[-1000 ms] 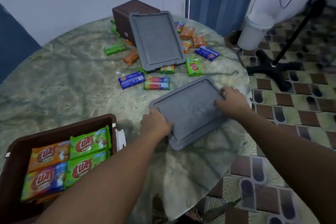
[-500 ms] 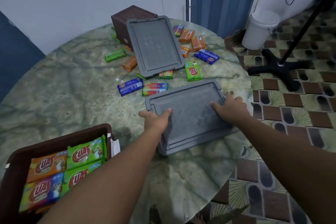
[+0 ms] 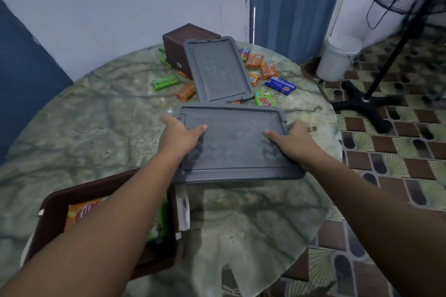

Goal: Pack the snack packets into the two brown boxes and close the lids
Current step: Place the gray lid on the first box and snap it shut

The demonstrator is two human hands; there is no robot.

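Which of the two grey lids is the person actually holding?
The nearer grey lid: the left hand and right hand grip its two short ends. The far grey lid leans untouched against the far brown box.

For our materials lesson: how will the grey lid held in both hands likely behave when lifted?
The grey lid probably stays stiff: gripped only at its sides by the left hand and right hand, it shows no sag. Likely light, being thin and flat. Its raised rim should limit slipping.

Marble-patterned round table (image 3: 101, 128), white wall (image 3: 120, 2), patterned tile floor (image 3: 398, 152).
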